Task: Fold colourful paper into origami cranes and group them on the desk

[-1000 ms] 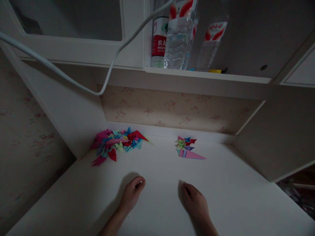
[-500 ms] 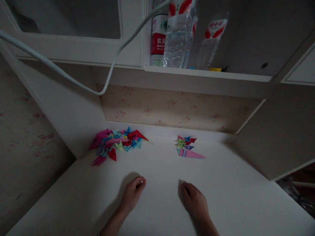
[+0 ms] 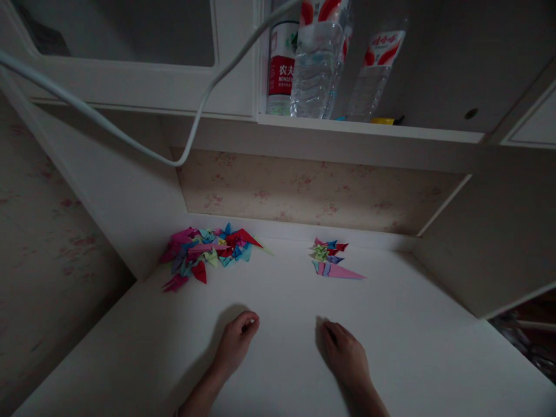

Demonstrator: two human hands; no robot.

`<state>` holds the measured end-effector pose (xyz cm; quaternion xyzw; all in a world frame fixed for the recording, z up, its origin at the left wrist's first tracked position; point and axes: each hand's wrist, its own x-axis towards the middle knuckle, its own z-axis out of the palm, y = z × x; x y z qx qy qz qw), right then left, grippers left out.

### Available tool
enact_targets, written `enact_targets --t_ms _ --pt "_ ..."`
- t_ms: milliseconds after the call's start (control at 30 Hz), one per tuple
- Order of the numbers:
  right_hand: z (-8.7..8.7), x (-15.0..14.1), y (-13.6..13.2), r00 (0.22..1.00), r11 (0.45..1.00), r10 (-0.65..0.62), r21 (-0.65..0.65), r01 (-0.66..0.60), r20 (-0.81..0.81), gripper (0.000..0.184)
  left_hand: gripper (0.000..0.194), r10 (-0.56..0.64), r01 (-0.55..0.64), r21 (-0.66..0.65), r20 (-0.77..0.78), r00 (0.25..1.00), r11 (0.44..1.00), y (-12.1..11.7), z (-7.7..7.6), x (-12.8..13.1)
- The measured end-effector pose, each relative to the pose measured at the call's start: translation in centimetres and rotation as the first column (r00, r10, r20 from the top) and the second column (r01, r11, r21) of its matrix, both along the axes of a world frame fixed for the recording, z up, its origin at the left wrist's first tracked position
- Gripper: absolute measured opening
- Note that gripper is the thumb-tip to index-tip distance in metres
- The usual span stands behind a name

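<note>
A white desk [image 3: 278,370] fills the lower view, with a white cabinet [image 3: 234,95] above and a floral panel [image 3: 282,188] between them. The whole scene sits marginally farther right than half a second ago, and the shelf edge slightly higher; nothing on the desk has shifted against anything else. A pale cable [image 3: 190,139] still loops across the cabinet front. Clear plastic bottles [image 3: 315,72] stand on the shelf in their earlier places.

The pile of folded paper [image 3: 202,251] lies unchanged at the desk's back left. Nearer the front, the left hand [image 3: 234,341] keeps its pose: fingers curled, thumb and forefinger almost meeting. The right hand [image 3: 346,353], well apart from it, remains loosely fisted; whether either hides anything, I cannot tell. Beyond the right hand, a small paper group [image 3: 329,251] stays put, a pointed pink piece [image 3: 345,272] at its near side. Something small and yellow [image 3: 382,121] lies on the shelf.
</note>
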<state>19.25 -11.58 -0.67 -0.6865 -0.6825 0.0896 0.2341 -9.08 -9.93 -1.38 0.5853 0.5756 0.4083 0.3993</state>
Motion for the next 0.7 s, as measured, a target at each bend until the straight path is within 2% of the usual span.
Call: enact_targets --t_ms 300,400,467,567,633,700 --pt "-0.1 0.0 0.6 0.996 0.992 -0.01 -0.128 -0.002 -0.09 0.032 0.023 -0.001 0.0 0.032 0.036 0.999 0.999 0.0 -0.2 -0.1" --pt "0.7 -1.6 1.6 0.978 0.981 0.067 -0.167 -0.101 -0.198 0.031 0.023 -0.004 0.002 0.03 0.049 0.999 1.0 0.0 0.0 -0.1" --pt "2.1 -3.8 2.3 0.948 0.965 0.188 -0.133 -0.228 -0.257 0.031 0.023 -0.006 0.004 0.032 0.06 0.998 0.999 0.1 0.0 -0.2" --pt "5.2 -8.6 3.4 0.889 0.911 0.382 -0.061 -0.408 -0.252 0.028 0.022 -0.007 0.005 0.028 0.078 0.997 1.0 0.1 -0.1 -0.3" --pt "6.9 -12.4 4.1 0.829 0.849 0.513 -0.01 -0.528 -0.222 0.024 0.021 0.0 -0.003 0.027 0.1 0.995 1.0 0.2 -0.2 -0.3" --pt "7.9 -16.2 5.0 0.755 0.77 0.63 0.014 -0.638 -0.183 0.023 0.019 0.044 -0.049 0.033 0.135 0.99 0.998 0.3 -0.5 -0.3"
